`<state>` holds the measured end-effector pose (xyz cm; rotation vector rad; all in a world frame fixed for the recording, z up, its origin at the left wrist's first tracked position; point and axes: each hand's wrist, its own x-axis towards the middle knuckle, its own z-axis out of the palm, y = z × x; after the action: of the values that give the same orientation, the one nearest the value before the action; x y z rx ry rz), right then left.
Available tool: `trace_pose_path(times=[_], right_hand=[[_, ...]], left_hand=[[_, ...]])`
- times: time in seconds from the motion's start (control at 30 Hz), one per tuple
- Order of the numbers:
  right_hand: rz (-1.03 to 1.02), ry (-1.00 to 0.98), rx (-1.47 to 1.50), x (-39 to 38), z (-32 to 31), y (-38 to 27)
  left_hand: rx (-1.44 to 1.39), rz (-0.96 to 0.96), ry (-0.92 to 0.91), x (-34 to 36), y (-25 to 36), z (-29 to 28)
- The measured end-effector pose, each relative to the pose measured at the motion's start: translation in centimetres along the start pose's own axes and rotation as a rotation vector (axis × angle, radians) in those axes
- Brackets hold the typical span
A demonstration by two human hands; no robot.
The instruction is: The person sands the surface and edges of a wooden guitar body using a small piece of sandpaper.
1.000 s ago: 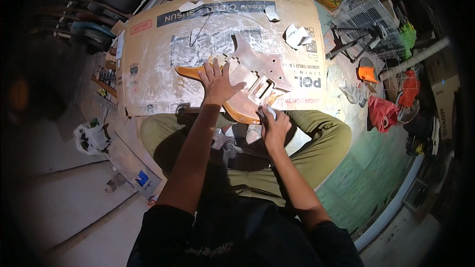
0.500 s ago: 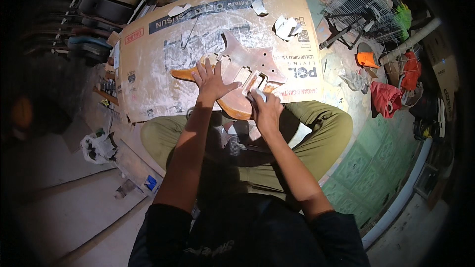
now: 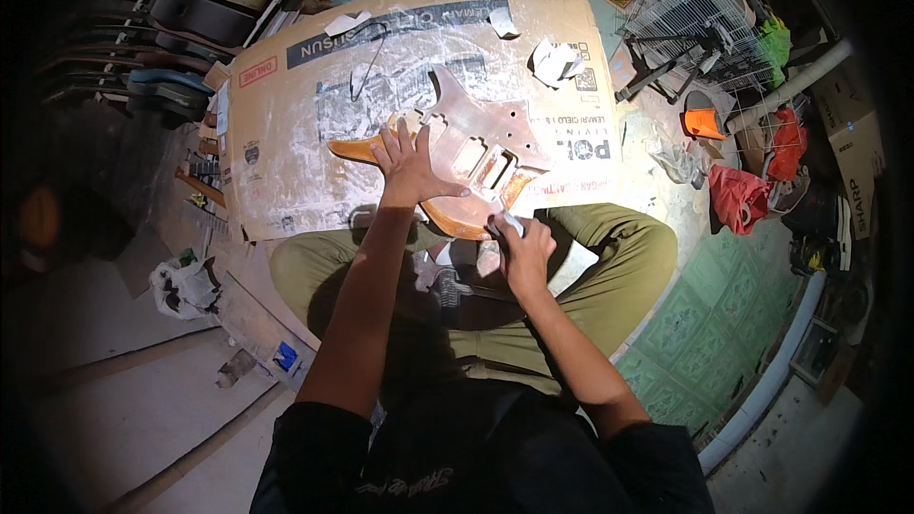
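An electric guitar body (image 3: pixel 472 118), bare and brownish with orange-brown edges and cut-out cavities, lies on a flat sheet of cardboard (image 3: pixel 286 152) in front of my crossed legs. My left hand (image 3: pixel 407 169) is spread open and presses on the left part of its top. Closed around a small light-grey piece that looks like folded sandpaper (image 3: pixel 514 225), my right hand (image 3: pixel 526 252) is at the body's near right edge. The fingers hide most of that piece.
White dust and crumpled paper scraps (image 3: pixel 556 63) lie on the cardboard, with a bent dark wire (image 3: pixel 367 62). Several guitars (image 3: pixel 205 14) stand at the far left. A wire cage (image 3: pixel 700 29), an orange-and-black item (image 3: pixel 703 119) and a red bag (image 3: pixel 738 198) are at the right.
My right hand has moved with the sandpaper from the body's lower cavity toward me, to its near edge. My left hand stays spread on the body.
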<state>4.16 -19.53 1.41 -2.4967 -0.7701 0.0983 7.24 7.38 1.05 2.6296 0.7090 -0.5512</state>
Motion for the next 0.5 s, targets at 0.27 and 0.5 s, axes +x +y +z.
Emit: trace_pose_path(times=[0.27, 0.5], right_hand=[[-0.006, 0.015, 0.036, 0.7, -0.1, -0.7], [0.038, 0.005, 0.009, 5.0, 0.2, -1.8]], left_hand=[[-0.017, 0.014, 0.064, -0.2, -0.5, 0.1], [-0.018, 0.044, 0.074, 0.0, 0.2, 0.5]])
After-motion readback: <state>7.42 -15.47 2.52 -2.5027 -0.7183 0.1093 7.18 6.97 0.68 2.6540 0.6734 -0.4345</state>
